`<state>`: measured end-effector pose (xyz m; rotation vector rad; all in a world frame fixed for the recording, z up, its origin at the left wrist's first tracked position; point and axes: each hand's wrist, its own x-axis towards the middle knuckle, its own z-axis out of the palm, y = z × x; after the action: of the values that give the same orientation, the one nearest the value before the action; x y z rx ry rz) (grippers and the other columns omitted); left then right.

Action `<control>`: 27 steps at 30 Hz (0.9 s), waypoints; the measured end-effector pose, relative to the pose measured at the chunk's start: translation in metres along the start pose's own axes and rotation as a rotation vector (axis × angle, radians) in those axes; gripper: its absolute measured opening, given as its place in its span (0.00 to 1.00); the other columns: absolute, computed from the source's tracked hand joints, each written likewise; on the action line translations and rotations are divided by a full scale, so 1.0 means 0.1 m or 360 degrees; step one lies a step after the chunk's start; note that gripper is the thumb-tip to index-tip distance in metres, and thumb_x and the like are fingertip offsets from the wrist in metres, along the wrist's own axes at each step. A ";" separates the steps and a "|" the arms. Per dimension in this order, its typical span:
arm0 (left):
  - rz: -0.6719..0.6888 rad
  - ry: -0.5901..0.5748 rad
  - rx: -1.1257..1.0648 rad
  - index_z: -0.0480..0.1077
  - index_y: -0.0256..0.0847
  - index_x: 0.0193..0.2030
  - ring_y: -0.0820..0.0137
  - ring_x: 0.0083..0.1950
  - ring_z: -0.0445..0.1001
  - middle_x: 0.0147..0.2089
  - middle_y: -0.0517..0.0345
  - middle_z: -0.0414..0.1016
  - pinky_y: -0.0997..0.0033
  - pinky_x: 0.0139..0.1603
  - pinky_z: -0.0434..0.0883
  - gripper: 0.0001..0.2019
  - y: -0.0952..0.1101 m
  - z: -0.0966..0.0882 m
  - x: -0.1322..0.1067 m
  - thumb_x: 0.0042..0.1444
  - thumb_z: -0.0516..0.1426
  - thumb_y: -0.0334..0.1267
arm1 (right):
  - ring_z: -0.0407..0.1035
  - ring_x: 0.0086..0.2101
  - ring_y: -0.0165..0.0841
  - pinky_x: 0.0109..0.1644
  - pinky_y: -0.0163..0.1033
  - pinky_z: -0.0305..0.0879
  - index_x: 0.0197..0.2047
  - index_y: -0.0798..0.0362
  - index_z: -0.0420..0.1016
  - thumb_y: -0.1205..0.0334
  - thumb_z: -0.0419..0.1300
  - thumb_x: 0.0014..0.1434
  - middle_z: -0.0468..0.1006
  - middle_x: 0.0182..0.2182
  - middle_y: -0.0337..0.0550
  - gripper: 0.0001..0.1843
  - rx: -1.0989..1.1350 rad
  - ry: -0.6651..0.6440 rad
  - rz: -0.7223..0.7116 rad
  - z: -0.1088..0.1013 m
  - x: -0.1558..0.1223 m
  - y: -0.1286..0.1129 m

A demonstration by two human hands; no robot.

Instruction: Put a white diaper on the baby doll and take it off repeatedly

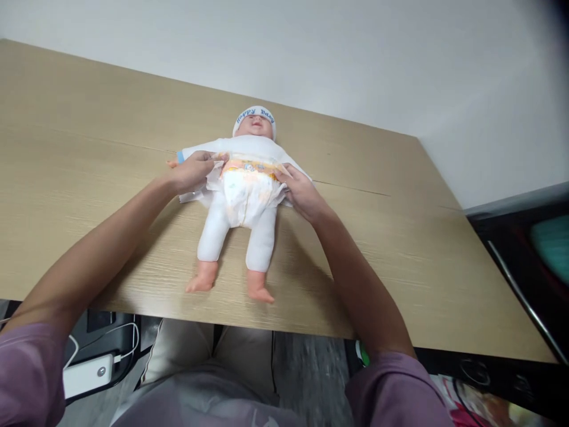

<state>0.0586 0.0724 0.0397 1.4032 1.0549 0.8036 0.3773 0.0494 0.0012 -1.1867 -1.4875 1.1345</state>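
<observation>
Orange-banded white diaper [246,193] pinched at sides by left grip [195,171], right grip [302,188], seemingly for tautness across white-clad plastic doll [253,145].

Holds L arm [113,240] & R arm [355,273] fwd, approx. mirrored.
Angles both inward from lower corners, forearms bare, wrists nearly straight; pinches w/ L hand [193,172], thumb & fingers tog., tips pointing R; pinches likewise w/ R hand [302,191], fingers curled, tips pointing up & L. Sets both at approx. same ht., apart, w/ gap betw.
</observation>
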 end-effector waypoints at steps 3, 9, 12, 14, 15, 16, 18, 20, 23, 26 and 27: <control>-0.0072 0.0069 0.0003 0.79 0.42 0.46 0.64 0.43 0.77 0.44 0.52 0.81 0.62 0.47 0.75 0.07 0.05 -0.14 -0.04 0.69 0.66 0.42 | 0.83 0.50 0.44 0.57 0.51 0.85 0.54 0.43 0.79 0.24 0.74 0.60 0.87 0.51 0.44 0.35 -0.0061 0.0122 -0.0063 -0.06 -0.11 0.01; 0.0423 0.0458 0.0725 0.79 0.46 0.56 0.55 0.61 0.78 0.63 0.48 0.83 0.52 0.65 0.75 0.11 0.34 -0.03 -0.18 0.71 0.62 0.42 | 0.80 0.43 0.43 0.58 0.55 0.80 0.53 0.47 0.79 0.39 0.64 0.72 0.87 0.47 0.50 0.21 -0.0724 0.0574 -0.0245 -0.08 -0.54 0.17; 0.0814 0.0436 0.1141 0.79 0.45 0.59 0.48 0.68 0.74 0.64 0.45 0.81 0.42 0.74 0.69 0.13 0.51 0.38 -0.19 0.75 0.59 0.46 | 0.78 0.48 0.47 0.66 0.60 0.74 0.47 0.48 0.79 0.48 0.66 0.70 0.87 0.44 0.52 0.13 -0.1025 0.0604 -0.0263 -0.04 -0.65 0.22; 0.0956 0.0306 0.1325 0.79 0.46 0.59 0.44 0.70 0.71 0.65 0.44 0.80 0.39 0.76 0.65 0.15 0.57 0.67 -0.16 0.76 0.58 0.49 | 0.78 0.50 0.48 0.66 0.59 0.73 0.44 0.47 0.78 0.52 0.67 0.68 0.86 0.43 0.51 0.09 -0.1081 0.0599 -0.0216 -0.02 -0.64 0.24; 0.0984 0.0233 0.1392 0.80 0.46 0.59 0.43 0.71 0.70 0.65 0.44 0.80 0.37 0.76 0.64 0.16 0.58 0.80 -0.13 0.76 0.59 0.51 | 0.78 0.50 0.48 0.65 0.58 0.73 0.43 0.46 0.77 0.53 0.67 0.67 0.86 0.42 0.50 0.08 -0.1088 0.0603 -0.0190 -0.01 -0.63 0.25; 0.0985 0.0170 0.1446 0.80 0.45 0.59 0.41 0.71 0.70 0.65 0.43 0.80 0.36 0.76 0.64 0.17 0.57 0.90 -0.10 0.75 0.60 0.53 | 0.78 0.49 0.48 0.64 0.56 0.73 0.43 0.46 0.77 0.53 0.68 0.67 0.86 0.42 0.49 0.08 -0.1091 0.0608 -0.0164 -0.01 -0.61 0.26; 0.0939 0.0100 0.1525 0.82 0.44 0.58 0.36 0.72 0.68 0.65 0.40 0.79 0.32 0.76 0.62 0.19 0.54 1.02 -0.04 0.72 0.63 0.55 | 0.78 0.47 0.46 0.61 0.54 0.73 0.43 0.46 0.76 0.52 0.69 0.67 0.85 0.41 0.48 0.10 -0.1097 0.0616 -0.0095 -0.02 -0.60 0.26; 0.0882 0.0092 0.1579 0.83 0.43 0.57 0.32 0.73 0.66 0.66 0.39 0.78 0.28 0.76 0.60 0.22 0.48 1.06 0.01 0.69 0.67 0.57 | 0.78 0.45 0.46 0.58 0.52 0.73 0.42 0.47 0.75 0.48 0.71 0.66 0.84 0.39 0.46 0.14 -0.1117 0.0604 0.0006 -0.06 -0.60 0.26; 0.0866 0.0132 0.1625 0.84 0.45 0.59 0.30 0.75 0.64 0.69 0.40 0.76 0.26 0.77 0.59 0.26 0.41 1.04 0.04 0.63 0.72 0.59 | 0.77 0.42 0.46 0.53 0.50 0.72 0.41 0.46 0.73 0.41 0.74 0.64 0.82 0.37 0.43 0.21 -0.1160 0.0544 0.0163 -0.12 -0.63 0.23; 0.0865 0.0131 0.1647 0.83 0.46 0.61 0.29 0.75 0.63 0.71 0.41 0.75 0.25 0.78 0.59 0.29 0.38 1.03 0.05 0.59 0.75 0.60 | 0.76 0.40 0.45 0.50 0.49 0.70 0.38 0.45 0.71 0.38 0.75 0.62 0.80 0.35 0.42 0.24 -0.1206 0.0520 0.0238 -0.15 -0.63 0.20; 0.0859 0.0130 0.1650 0.83 0.46 0.61 0.29 0.75 0.63 0.71 0.40 0.75 0.25 0.78 0.59 0.30 0.37 1.03 0.05 0.58 0.75 0.59 | 0.75 0.39 0.44 0.49 0.48 0.69 0.37 0.45 0.70 0.38 0.75 0.62 0.80 0.34 0.42 0.24 -0.1215 0.0522 0.0245 -0.15 -0.63 0.19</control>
<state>0.1604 0.0406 0.0639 2.6292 1.2328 0.6991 0.4043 -0.0084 -0.0204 -1.9205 -1.6279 0.4065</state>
